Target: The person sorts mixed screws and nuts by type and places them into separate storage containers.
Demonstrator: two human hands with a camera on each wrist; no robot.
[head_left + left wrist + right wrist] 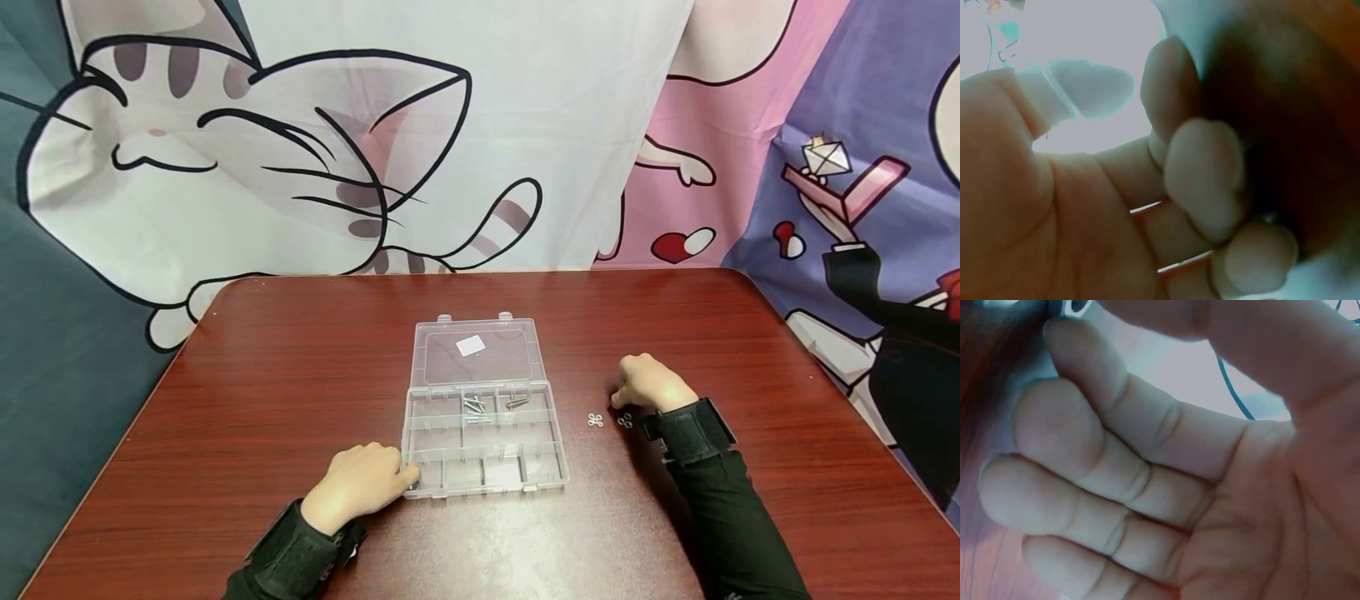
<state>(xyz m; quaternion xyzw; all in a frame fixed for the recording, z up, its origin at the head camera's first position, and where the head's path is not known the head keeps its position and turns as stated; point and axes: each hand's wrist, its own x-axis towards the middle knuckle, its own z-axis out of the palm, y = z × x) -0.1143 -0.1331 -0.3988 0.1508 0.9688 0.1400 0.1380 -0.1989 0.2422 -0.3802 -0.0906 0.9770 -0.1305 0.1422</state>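
In the head view a clear plastic compartment box [483, 493] lies on the table with its lid [427, 354] folded back. Metal screws [474, 405] lie in an upper compartment, and more screws [517, 402] lie in the one to its right. My left hand [362, 482] holds the box's near left corner, thumb over the edge and fingers curled outside. Right of the box, my right hand [651, 385] is low over the table, fingers bent. At its index fingertip a small metal nut [1077, 306] shows in the right wrist view, partly cut off by the frame.
One cluster of small nuts [595, 420] lies between the box and my right hand. Another cluster [625, 421] sits just below that hand. The brown table [300, 350] ends at a printed cloth [480, 167] hanging behind it.
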